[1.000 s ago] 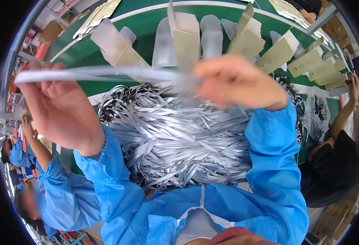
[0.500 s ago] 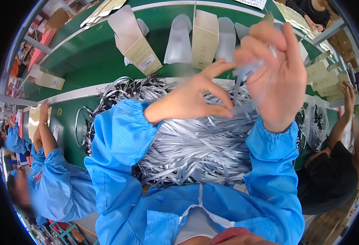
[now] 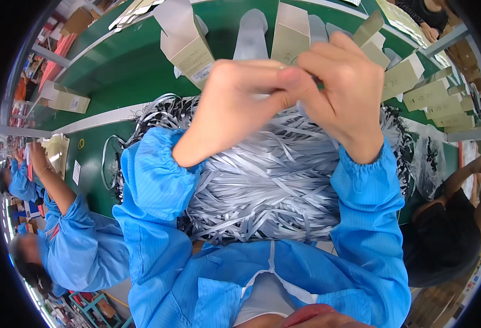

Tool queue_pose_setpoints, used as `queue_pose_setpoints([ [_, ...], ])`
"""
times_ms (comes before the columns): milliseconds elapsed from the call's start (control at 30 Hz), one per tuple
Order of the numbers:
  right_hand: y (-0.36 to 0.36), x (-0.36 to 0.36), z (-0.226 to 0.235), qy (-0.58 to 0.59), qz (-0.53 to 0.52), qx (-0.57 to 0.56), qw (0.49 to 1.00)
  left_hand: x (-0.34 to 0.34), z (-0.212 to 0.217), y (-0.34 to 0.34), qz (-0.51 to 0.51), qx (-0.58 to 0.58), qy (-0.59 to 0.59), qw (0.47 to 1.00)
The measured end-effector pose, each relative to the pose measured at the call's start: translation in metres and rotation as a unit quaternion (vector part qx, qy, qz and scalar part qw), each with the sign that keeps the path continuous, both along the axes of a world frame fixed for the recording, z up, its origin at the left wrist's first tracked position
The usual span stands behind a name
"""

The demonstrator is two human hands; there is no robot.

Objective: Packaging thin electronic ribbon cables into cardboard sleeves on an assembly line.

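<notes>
My left hand (image 3: 232, 106) and my right hand (image 3: 347, 90) meet above the pile, fingertips pinched together and touching. Whatever thin piece they have between them is mostly covered by the fingers, so I cannot make it out. Below lies a big heap of flat silvery-grey ribbons (image 3: 262, 191), with black strings along its far and side edges. Just beyond my hands stand an open cream box (image 3: 191, 57), a second cream box (image 3: 291, 35) and a frosted grey rounded piece (image 3: 251, 35).
More cream boxes (image 3: 432, 95) line the green table (image 3: 125, 82) at right, near a clear plastic bag (image 3: 430, 167). One small box (image 3: 68, 101) and a yellow ring (image 3: 81, 144) are at left. Co-workers sit on both sides: a blue sleeve (image 3: 87, 246) and a black sleeve (image 3: 443, 240).
My hands were apart, with a blurred greyish strip between them and my right palm turned up. Now they are together, my right hand lower and fingers curled in. The left co-worker's arm has shifted.
</notes>
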State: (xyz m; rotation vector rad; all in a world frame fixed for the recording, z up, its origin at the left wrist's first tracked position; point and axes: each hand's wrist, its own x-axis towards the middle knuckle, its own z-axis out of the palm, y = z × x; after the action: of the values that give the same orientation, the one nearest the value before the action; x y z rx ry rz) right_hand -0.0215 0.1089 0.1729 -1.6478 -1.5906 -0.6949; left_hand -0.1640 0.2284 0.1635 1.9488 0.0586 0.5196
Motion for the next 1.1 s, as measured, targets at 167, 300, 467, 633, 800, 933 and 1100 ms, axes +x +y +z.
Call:
queue_pose_setpoints([
  [167, 0.017, 0.003, 0.012, -0.095, 0.053, 0.036, 0.993, -0.003, 0.001, -0.003, 0.023, -0.09, -0.044, 0.995],
  [300, 0.024, -0.011, -0.015, 0.179, 0.142, 0.153, 0.962, 0.001, 0.002, -0.004, 0.048, -0.156, -0.043, 0.986],
  [467, 0.015, -0.047, -0.014, 0.663, 0.147, 0.148, 0.719, 0.003, -0.014, -0.01, 0.039, -0.16, 0.027, 0.986],
  [633, -0.008, 0.024, 0.012, 0.705, 0.23, 0.277, 0.61, 0.0, -0.014, -0.013, -0.078, -0.175, -0.042, 0.981],
  [800, -0.06, 0.122, 0.023, 0.597, 0.318, 0.247, 0.694, 0.004, -0.036, -0.012, -0.057, 0.104, 0.024, 0.993],
  [933, -0.042, 0.134, 0.024, 0.471, 0.052, 0.403, 0.783, 0.003, -0.073, -0.013, 0.018, 0.248, 0.074, 0.966],
  [1100, -0.039, 0.182, -0.017, 0.39, 0.106, 0.404, 0.821, 0.005, -0.071, -0.01, -0.008, 0.244, 0.225, 0.943],
])
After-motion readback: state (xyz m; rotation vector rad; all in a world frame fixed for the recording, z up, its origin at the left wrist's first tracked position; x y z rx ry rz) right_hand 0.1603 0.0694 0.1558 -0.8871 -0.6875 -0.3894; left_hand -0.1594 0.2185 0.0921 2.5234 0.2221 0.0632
